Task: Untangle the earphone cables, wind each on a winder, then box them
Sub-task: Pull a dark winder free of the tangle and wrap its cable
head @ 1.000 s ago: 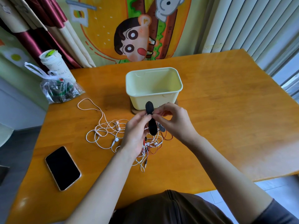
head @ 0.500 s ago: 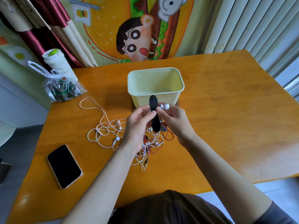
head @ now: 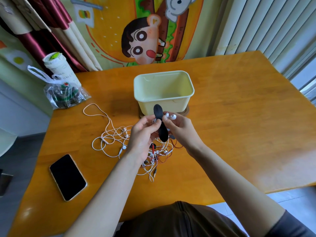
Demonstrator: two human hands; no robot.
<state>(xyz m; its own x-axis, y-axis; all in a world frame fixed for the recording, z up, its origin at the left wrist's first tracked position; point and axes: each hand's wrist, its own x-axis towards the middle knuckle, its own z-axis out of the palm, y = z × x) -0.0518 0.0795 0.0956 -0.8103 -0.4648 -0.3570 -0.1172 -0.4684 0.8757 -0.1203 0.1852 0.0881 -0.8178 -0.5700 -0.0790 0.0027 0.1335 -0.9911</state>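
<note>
Black winder (head: 161, 129) held upright over an orange wooden table (head: 239, 134).
A dark phone (head: 67, 177) lies nearest, at the left. Above the tangled white and red cables (head: 118, 139), the left hand (head: 142, 134) curls its fingers on the winder, and the right hand (head: 181, 132) pinches it beside two white earbuds (head: 171, 115). Just beyond stands the cream box (head: 164, 98), then a plastic bag (head: 65, 96), a paper cup (head: 58, 67), a cartoon curtain (head: 136, 31) and blinds (head: 265, 26).

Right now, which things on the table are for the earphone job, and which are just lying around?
For the job: black winder, white earbuds, tangled cables, cream box.
Just lying about: phone, plastic bag, paper cup.
</note>
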